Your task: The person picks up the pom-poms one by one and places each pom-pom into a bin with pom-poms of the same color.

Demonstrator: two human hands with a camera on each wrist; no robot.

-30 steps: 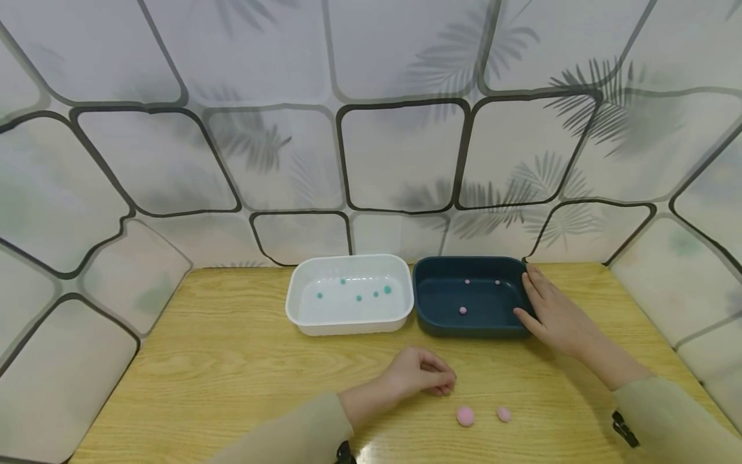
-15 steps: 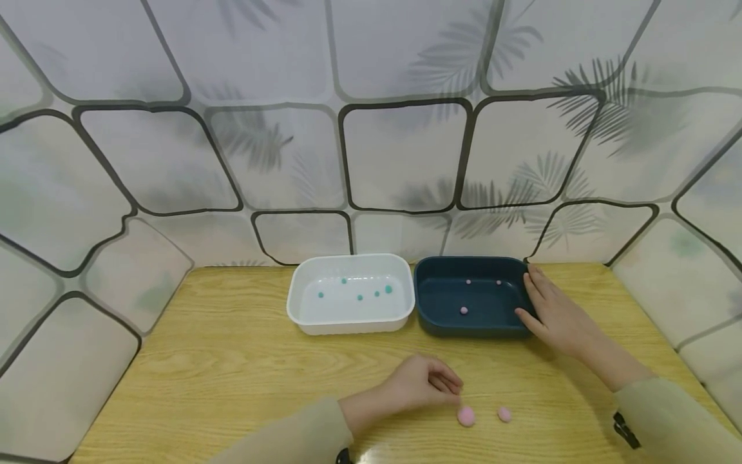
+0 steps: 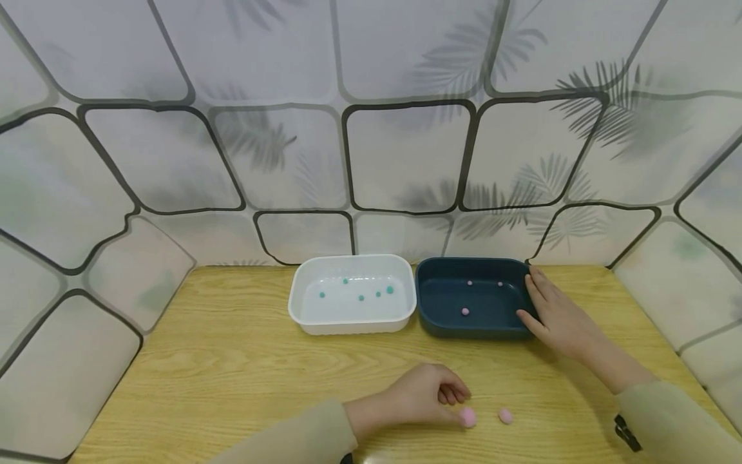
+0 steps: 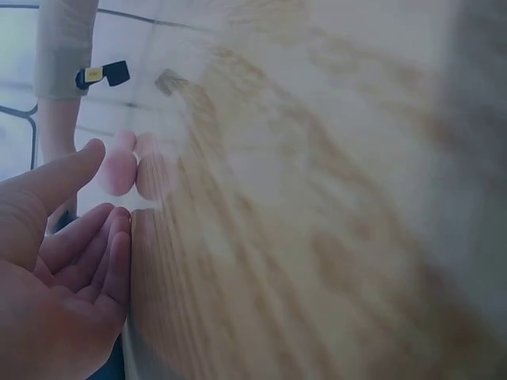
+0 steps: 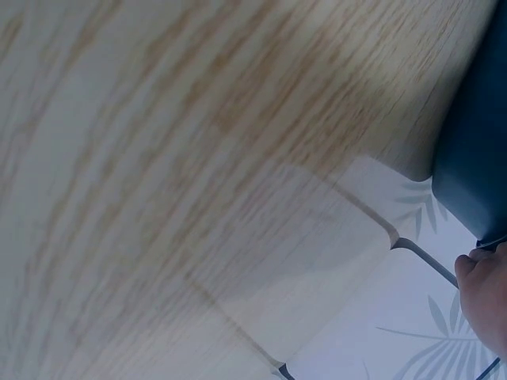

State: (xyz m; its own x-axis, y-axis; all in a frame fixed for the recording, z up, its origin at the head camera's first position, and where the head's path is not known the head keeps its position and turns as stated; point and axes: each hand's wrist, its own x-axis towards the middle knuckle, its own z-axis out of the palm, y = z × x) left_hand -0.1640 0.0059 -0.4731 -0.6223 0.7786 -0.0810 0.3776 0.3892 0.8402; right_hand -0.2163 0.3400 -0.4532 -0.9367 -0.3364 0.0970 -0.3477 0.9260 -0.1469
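Note:
My left hand is low over the table, thumb and fingers apart, beside a larger pink ball. In the left wrist view that pink ball sits just beyond the fingertips, with a gap between thumb and fingers. A smaller pink ball lies to its right. My right hand rests on the right rim of a dark blue tray, fingers extended along it. Inside that tray are three small pink balls. The right wrist view catches only part of the right hand.
A white tray holding several small teal balls stands left of the dark blue one, nearly touching it. Both are at the back of the wooden table, close to a patterned backdrop.
My left hand has shifted right and toward the near edge, up to the larger pink ball, its thumb spreading from the fingers. The right hand stays on the tray rim.

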